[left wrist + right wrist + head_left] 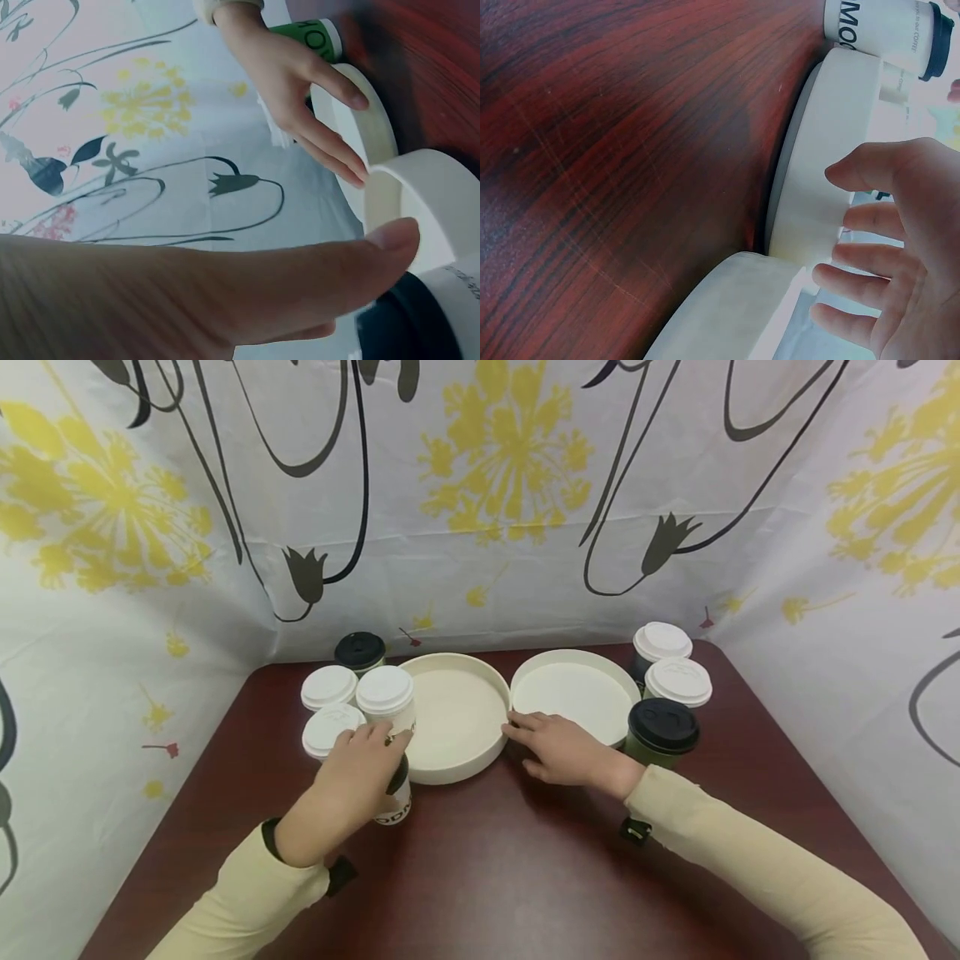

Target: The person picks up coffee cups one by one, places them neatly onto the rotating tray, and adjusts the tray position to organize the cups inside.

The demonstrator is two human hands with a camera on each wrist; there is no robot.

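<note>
My left hand (363, 768) is over a white paper cup (393, 806) with a black lid (405, 322), close to its top. Its thumb (322, 281) stretches out straight in the left wrist view; most of the other fingers are hidden there. My right hand (558, 747) hovers at the front where two round cream trays meet, fingers spread and loosely bent. These are the left tray (450, 772) and the right tray (573, 656). In the right wrist view, the right hand (907, 255) grips nothing; whether its fingertips touch a rim cannot be told.
Left of the trays stand cups with white lids (328, 687) and one with a black lid (360, 650). On the right are two white-lidded cups (677, 681) and a green cup with a black lid (663, 727). A patterned cloth (480, 585) hangs behind the dark red table (487, 877).
</note>
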